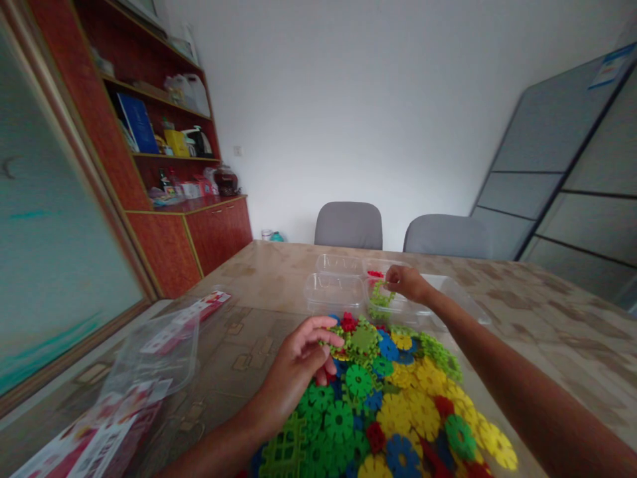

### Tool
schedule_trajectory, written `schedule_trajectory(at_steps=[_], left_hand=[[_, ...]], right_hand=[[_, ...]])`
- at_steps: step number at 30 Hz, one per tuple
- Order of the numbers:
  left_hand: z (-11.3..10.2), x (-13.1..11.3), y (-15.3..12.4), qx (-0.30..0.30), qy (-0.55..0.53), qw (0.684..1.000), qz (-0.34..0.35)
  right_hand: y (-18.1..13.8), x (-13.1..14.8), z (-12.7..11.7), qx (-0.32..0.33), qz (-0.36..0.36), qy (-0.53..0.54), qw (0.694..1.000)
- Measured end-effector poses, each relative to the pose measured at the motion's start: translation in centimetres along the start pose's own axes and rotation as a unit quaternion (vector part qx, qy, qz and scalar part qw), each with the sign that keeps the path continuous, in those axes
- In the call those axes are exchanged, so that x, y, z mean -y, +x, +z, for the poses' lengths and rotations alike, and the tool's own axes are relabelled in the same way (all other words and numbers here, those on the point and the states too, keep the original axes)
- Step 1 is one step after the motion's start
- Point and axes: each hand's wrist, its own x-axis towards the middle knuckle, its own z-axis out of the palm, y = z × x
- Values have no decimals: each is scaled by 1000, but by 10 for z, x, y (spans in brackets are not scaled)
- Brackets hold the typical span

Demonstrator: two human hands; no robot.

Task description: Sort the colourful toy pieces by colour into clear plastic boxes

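Observation:
A heaped pile of plastic snowflake-shaped building pieces in green, yellow, blue and red lies on the table in front of me. My left hand (308,352) hovers at the pile's left far edge, fingers loosely curved and apart, close to a light green square piece (362,337). Over a clear divided plastic container, my right hand (405,282) pinches a light green toothed piece (381,289). More light green shows below it in the near compartment, and a red piece (375,273) lies in the one behind. Whether the pinched piece touches those below, I cannot tell.
The clear container (334,292) has several compartments. At the left of the table (233,338) lie a clear lid (154,352) and printed red-and-white packages (99,438). Two grey chairs (348,226) stand behind the table, with a red-brown cabinet (219,229) at the left.

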Motion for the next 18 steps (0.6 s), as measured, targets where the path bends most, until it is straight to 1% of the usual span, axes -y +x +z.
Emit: schedule_trajectory(at_steps=[3, 7, 9, 12, 14, 18], left_hand=[[1, -2, -1, 2, -3, 1000, 3], [2, -4, -2, -12, -2, 1000, -3], [1, -3, -2, -12, -2, 1000, -4], [1, -2, -1, -4, -3, 1000, -5], [0, -2, 0, -6, 0, 1000, -4], [-7, -7, 3, -22, 35, 999, 24]], right_hand=[[-7, 2, 0, -26, -35, 19, 999], [-18, 1, 5, 5, -80, 41, 996], [-20, -1, 4, 11, -80, 46, 996], [-19, -3, 2, 14, -59, 51, 997], [-17, -3, 3, 29, -47, 58, 997], [-16, 1, 7, 53, -43, 78, 995]])
